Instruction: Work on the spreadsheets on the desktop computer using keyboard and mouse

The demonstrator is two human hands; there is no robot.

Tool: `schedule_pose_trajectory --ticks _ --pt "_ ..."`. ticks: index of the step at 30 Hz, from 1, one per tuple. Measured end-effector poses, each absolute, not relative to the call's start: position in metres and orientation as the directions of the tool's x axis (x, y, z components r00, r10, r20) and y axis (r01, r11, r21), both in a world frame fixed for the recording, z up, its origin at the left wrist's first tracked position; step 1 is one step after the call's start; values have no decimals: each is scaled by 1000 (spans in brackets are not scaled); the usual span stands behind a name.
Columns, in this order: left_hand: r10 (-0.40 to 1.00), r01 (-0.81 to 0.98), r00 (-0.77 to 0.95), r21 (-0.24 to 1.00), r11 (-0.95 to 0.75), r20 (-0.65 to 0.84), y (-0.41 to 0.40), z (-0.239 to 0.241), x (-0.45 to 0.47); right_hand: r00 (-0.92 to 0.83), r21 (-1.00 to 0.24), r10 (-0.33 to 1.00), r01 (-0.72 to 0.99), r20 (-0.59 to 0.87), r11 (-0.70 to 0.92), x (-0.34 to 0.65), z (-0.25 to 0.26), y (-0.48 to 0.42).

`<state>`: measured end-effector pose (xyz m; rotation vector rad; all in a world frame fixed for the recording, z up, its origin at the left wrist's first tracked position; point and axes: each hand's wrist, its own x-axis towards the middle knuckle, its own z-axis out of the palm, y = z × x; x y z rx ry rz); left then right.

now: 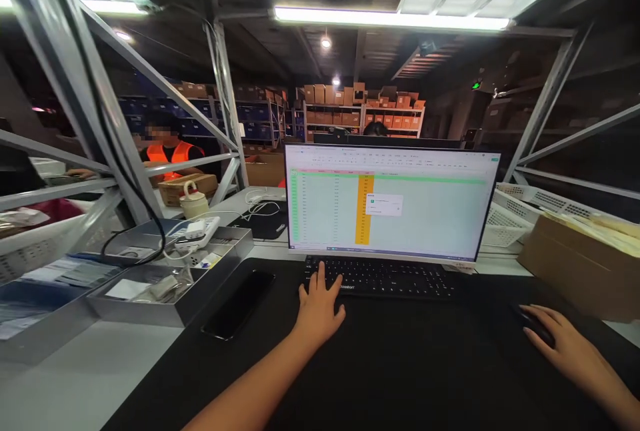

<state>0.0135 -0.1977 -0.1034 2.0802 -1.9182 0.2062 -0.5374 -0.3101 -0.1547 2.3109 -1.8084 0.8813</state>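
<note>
My left hand (320,303) rests with spread fingers at the left end of a black keyboard (400,280), fingertips on its keys. At the right, my right hand (565,341) is curved around a dark computer mouse (539,328), thumb and fingers along its sides. Behind the keyboard stands a monitor (325,208) showing a spreadsheet with an orange column, a green row and a small white pop-up box. A black phone (239,304) lies to the left of my left hand. Keyboard, mouse and phone all lie on a large black desk mat (400,364).
Grey trays (145,311) with papers and small packets sit at left, near a power strip (200,232) and a cream bottle (194,201). A cardboard box (565,271) and white baskets (505,224) stand right. A person in an orange vest (173,159) is beyond the metal frame.
</note>
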Motion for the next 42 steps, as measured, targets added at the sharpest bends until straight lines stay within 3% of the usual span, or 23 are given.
schedule_pose_trajectory --ticks 8,13,21,28,42 --pt "-956 -985 110 158 -69 272 -197 -98 12 85 -415 -831 -836 549 -359 -553 -181 -332" --pt "-943 -987 122 138 -82 310 -196 -102 10 87 -432 -813 -812 575 -392 -561 -194 -343" --pt "-932 -993 111 81 -89 344 -201 -111 10 49 -459 -829 -814 557 -357 -544 -172 -327" --pt "-932 -996 88 31 -82 351 -205 -119 12 44 -412 -835 -855 549 -316 -530 -148 -310" --pt "-940 -997 77 -3 -82 332 -203 -114 10 2 -365 -832 -898 555 -246 -533 -150 -308"
